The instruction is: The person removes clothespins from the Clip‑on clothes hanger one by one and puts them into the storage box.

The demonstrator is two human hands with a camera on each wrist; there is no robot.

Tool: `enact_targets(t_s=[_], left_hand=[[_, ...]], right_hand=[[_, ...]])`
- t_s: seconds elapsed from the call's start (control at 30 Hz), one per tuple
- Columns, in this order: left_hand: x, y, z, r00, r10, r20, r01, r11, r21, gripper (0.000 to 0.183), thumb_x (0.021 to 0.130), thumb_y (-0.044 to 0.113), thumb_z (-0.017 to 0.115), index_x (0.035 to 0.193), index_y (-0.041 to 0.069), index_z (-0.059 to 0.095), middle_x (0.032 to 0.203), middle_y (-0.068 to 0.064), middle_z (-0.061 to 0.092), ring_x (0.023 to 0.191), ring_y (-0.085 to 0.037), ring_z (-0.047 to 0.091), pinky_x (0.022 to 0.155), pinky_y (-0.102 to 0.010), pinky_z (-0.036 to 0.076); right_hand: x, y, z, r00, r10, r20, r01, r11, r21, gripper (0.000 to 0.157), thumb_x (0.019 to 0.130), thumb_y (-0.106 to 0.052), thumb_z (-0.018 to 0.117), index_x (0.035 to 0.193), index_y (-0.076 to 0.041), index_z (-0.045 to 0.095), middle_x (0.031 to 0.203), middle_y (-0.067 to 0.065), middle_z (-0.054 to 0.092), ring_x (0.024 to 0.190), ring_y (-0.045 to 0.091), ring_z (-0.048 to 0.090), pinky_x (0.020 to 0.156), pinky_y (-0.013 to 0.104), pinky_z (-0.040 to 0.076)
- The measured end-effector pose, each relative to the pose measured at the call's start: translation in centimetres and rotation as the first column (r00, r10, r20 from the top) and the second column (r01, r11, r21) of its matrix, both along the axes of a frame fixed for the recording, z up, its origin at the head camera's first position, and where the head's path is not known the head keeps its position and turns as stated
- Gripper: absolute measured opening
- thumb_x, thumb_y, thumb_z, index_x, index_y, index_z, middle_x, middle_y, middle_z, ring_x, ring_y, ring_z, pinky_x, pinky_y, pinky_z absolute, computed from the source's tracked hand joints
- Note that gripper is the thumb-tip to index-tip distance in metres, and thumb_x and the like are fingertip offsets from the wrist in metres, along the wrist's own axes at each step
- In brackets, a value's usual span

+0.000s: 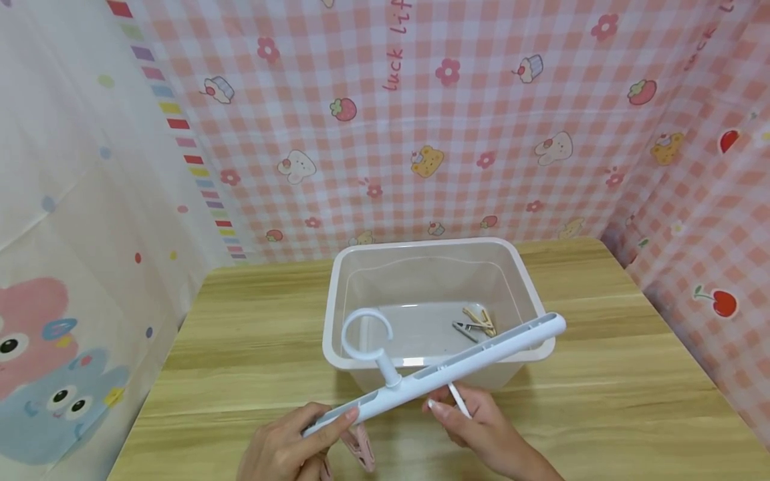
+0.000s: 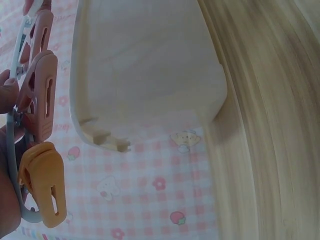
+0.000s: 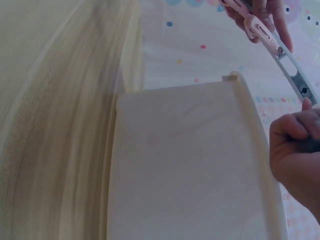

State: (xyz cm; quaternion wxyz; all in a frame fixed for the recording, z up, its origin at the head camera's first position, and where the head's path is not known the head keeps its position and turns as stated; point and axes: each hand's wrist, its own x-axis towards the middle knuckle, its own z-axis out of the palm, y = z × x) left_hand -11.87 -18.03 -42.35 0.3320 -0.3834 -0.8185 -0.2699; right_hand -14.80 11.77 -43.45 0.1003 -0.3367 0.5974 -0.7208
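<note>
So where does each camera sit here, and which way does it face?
Head: above, looking down at the table, bin and hanger bar; left hand and right hand show.
Left wrist: low, facing the bin's outer wall; fingers, pink clip, orange clip.
Right wrist: low, facing the bin; both hands show.
All share bin and hanger.

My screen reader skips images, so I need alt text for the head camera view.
Two hands hold a pale blue clip hanger over a wooden table: the left hand grips one end, the right hand pinches a white cord beneath it. Behind stands a white plastic tub with two clothespins inside.
</note>
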Motion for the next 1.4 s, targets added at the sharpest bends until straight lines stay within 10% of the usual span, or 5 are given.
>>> enact_targets(t_s=[0.37,0.73,1.1,1.27,1.4], left_hand=[[0.09,-0.05,0.01,1.0,0.006,0.004,-0.006,1.0,-0.004,0.063,0.066,-0.006,0.06,0.123,0.015,0.075,0.093,0.002,0.069,0.058,0.008,0.053,0.056,-0.003,0.036],[0.17,-0.16,0.05,1.0,0.003,0.026,-0.003,1.0,-0.022,0.065,0.065,-0.007,0.059,0.125,0.015,0.074,0.093,0.002,0.069,0.057,0.01,0.052,0.055,-0.002,0.036],[0.14,-0.15,0.13,1.0,0.019,0.021,-0.017,0.998,-0.057,0.065,0.066,-0.005,0.059,0.126,0.015,0.073,0.092,0.003,0.068,0.062,0.006,0.05,0.057,-0.002,0.034],[0.21,-0.08,0.21,0.999,0.021,0.028,-0.02,0.998,-0.057,0.066,0.066,-0.006,0.058,0.127,0.016,0.073,0.093,0.003,0.068,0.061,0.007,0.051,0.057,-0.002,0.034],[0.29,-0.07,0.16,0.999,0.027,0.036,-0.025,0.998,-0.055,0.067,0.066,-0.007,0.057,0.127,0.016,0.073,0.094,0.003,0.068,0.061,0.008,0.05,0.057,-0.001,0.034]], right_hand=[[0.13,-0.13,0.27,0.893,-0.274,-0.357,0.346,0.925,0.156,0.02,0.094,0.011,0.057,0.1,-0.007,0.065,0.064,0.002,0.042,0.066,-0.01,0.035,0.052,0.013,0.038],[0.18,-0.05,0.5,0.612,-0.388,-0.689,0.685,0.696,0.215,0.013,0.095,-0.009,0.068,0.092,-0.019,0.06,0.062,-0.014,0.043,0.061,-0.013,0.033,0.053,0.003,0.032],[-0.1,-0.13,-0.06,0.353,-0.378,-0.856,0.858,0.495,0.136,0.045,0.109,-0.047,0.033,0.084,-0.017,0.055,0.056,-0.017,0.036,0.053,-0.007,0.027,0.046,0.011,0.022],[-0.08,-0.08,0.0,0.329,-0.365,-0.871,0.872,0.472,0.132,0.046,0.109,-0.047,0.032,0.084,-0.016,0.054,0.055,-0.017,0.033,0.052,-0.007,0.026,0.045,0.012,0.022],[0.05,0.05,0.13,0.408,-0.38,-0.83,0.83,0.533,0.164,0.036,0.108,-0.042,0.042,0.088,-0.017,0.057,0.058,-0.017,0.037,0.055,-0.008,0.029,0.048,0.009,0.025]])
